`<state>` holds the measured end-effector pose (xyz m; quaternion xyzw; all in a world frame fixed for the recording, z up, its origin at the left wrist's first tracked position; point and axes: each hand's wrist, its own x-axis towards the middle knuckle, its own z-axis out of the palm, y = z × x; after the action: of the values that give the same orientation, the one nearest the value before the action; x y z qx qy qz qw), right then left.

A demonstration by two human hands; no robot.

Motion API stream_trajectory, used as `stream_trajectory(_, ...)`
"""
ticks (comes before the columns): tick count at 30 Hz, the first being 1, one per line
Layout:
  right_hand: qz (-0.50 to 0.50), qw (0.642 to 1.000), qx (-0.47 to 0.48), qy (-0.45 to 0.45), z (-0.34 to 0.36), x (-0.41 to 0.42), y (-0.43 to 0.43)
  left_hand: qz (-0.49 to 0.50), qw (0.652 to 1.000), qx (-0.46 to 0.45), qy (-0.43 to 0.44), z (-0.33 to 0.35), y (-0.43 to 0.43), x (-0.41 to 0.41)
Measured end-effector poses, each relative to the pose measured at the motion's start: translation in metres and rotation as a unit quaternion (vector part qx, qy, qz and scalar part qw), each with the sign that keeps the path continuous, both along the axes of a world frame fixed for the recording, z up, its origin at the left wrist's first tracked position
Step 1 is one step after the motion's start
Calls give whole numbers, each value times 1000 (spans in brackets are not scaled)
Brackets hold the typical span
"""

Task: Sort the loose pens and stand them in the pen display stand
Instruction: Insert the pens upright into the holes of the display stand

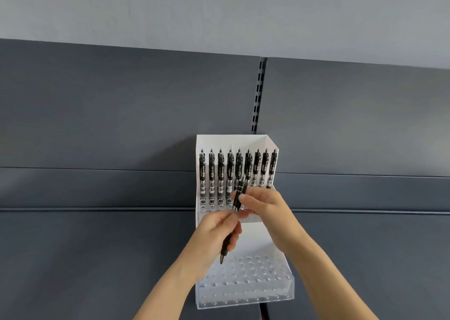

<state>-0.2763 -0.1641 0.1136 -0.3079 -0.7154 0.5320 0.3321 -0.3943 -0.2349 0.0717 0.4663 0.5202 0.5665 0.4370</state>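
Note:
A white and clear pen display stand (274, 237) sits on a dark grey shelf. Several black pens (230, 171) stand upright in its upper tier, in a row. The lower tier (255, 273) shows rows of round holes with no pens in them. My left hand (214, 237) grips a black pen (235, 204) held at a slant, tip down, in front of the stand. My right hand (264, 204) pinches the upper part of the same pen with thumb and fingers.
Dark grey shelf panels (97, 246) stretch left and right of the stand. A slotted metal upright (258, 93) runs up the back wall above the stand. A red and black cable (264, 313) shows below the stand.

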Motion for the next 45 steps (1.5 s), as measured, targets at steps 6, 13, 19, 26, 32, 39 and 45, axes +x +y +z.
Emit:
stream_trajectory(6,-107,993,43,-2,-6,-1,4,13,999,9,50,0,5,6)
stream_trajectory(13,-211,971,105,19,9,6,12,72,979,37,189,2,9,8)
stream_trajectory(19,-296,933,203,14,45,16,44,188,816,64,543,-11,21,-11)
stream_trajectory(26,-272,915,279,-107,15,-5,54,208,812,106,536,-23,31,-20)
stream_trajectory(32,-267,913,261,-163,-2,-8,57,223,812,116,526,-25,33,-18)
stream_trajectory(39,-298,906,290,-81,19,-8,57,232,809,129,524,-28,34,-19)
stream_trajectory(45,-272,911,253,-182,-10,-13,57,234,815,128,514,-27,34,-18)
